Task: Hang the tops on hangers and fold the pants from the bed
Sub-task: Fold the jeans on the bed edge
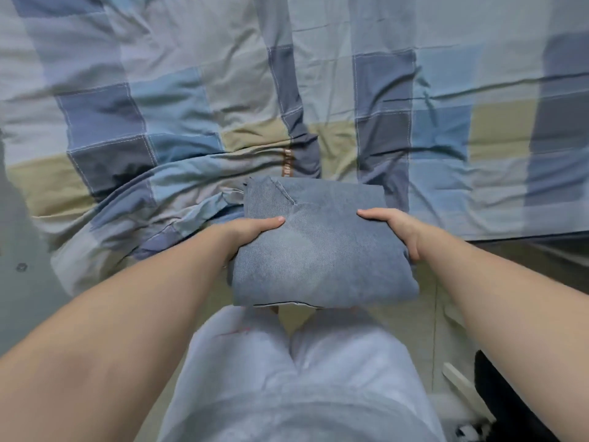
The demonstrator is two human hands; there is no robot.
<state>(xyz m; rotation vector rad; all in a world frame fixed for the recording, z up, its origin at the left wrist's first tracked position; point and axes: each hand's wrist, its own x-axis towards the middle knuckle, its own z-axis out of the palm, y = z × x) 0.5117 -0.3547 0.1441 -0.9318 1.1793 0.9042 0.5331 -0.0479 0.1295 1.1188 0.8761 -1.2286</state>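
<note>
I hold the folded jeans [322,250] as a flat packet, one hand on each side, so the layers cannot slide apart. My left hand [251,231] grips the packet at its 9 o'clock edge, thumb laid across the top and the other fingers tucked underneath, out of sight. My right hand [396,232] does the same at 3 o'clock, fingers curled round the edge. Pinching from both sides keeps the packet level and square.

The jeans sit just below the middle of my view. Their 12 o'clock edge is over the rim of the bed [446,138], and their 6 o'clock edge hangs out above my legs [296,378] and the floor [433,301]. I cannot tell whether the far edge rests on the bed. The fold looks finished to me, so this pair needs only a place to lie. The bed from 10 to 2 is rumpled but broad.
</note>
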